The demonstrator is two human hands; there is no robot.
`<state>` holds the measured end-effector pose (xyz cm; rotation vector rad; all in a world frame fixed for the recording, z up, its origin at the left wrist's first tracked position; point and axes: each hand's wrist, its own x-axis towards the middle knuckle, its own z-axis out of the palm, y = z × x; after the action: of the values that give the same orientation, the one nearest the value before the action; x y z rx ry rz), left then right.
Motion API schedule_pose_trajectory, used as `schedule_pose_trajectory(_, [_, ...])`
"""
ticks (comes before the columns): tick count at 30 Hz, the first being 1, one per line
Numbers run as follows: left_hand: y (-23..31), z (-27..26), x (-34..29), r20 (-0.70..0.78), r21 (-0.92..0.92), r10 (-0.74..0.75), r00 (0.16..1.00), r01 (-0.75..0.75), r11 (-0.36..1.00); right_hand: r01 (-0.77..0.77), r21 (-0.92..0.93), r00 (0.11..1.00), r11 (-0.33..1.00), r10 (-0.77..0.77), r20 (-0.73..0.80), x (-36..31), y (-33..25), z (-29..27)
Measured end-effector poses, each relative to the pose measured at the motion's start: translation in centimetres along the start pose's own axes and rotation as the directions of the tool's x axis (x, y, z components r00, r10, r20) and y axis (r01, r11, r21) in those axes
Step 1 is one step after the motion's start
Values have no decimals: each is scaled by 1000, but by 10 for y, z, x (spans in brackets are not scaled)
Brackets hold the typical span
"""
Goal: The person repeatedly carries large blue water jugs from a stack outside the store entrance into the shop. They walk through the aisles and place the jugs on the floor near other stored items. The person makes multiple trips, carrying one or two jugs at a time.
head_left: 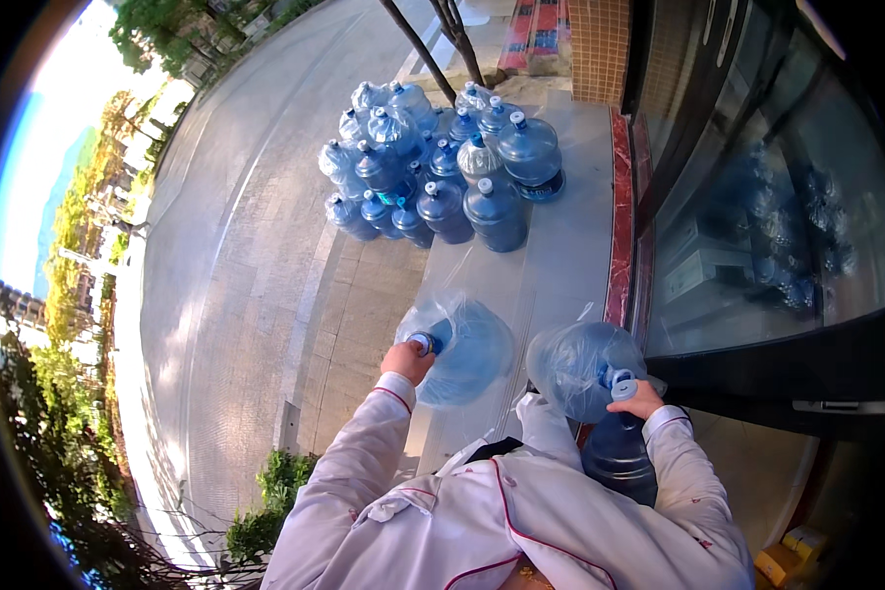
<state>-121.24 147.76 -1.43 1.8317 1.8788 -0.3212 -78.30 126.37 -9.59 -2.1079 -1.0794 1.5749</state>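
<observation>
1. Blue-tinted clear plastic forms the large water bottle (472, 359) at the centre of the frame, with a loose clear bag (418, 317) around it.
2. My left hand (409, 363) is closed around this bottle's neck, beside the cap (426, 341); whether its base touches the ground I cannot tell.
3. Right of centre, my right hand (641, 399) is closed at a white-capped neck (623, 390).
4. Two bottles meet there: a bagged bottle (575, 364) and, below it in the frame, a darker blue bottle (618, 462). They overlap, so I cannot tell which one that neck belongs to.
5. A cluster of capped blue bottles (442, 211) stands upright at upper centre, several covered in clear film, on the pale paving (570, 236).
6. My white jacket (551, 521), with dark red piping, fills the lower centre.
7. A glass door (757, 265) takes up the right side, next to a red stone strip (620, 216).
8. A green shrub (273, 492) grows at lower left.
</observation>
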Motion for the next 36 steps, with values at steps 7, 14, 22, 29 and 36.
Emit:
schedule_pose_trajectory(7, [27, -17, 100, 70, 64, -20, 997, 15, 998, -32, 37, 997, 999, 35, -69, 62, -21, -6])
schedule_pose_trajectory(14, [12, -26, 191, 58, 6, -1, 998, 1, 1000, -30, 71, 986, 997, 41, -160, 112, -62, -13])
schedule_pose_trajectory(22, [-32, -1, 306, -10, 7, 105, 994, -105, 994, -26, 48, 971, 999, 36, -238, 211, -106, 3])
schedule_pose_trajectory(29, [-104, 26, 377, 67, 52, 73, 995, -76, 996, -14, 51, 940, 999, 30, -341, 285, -139, 21])
schedule_pose_trajectory(36, [-154, -35, 413, -7, -5, 8, 1000, -8, 1000, -70, 39, 949, 997, 78, -304, 320, -234, 4])
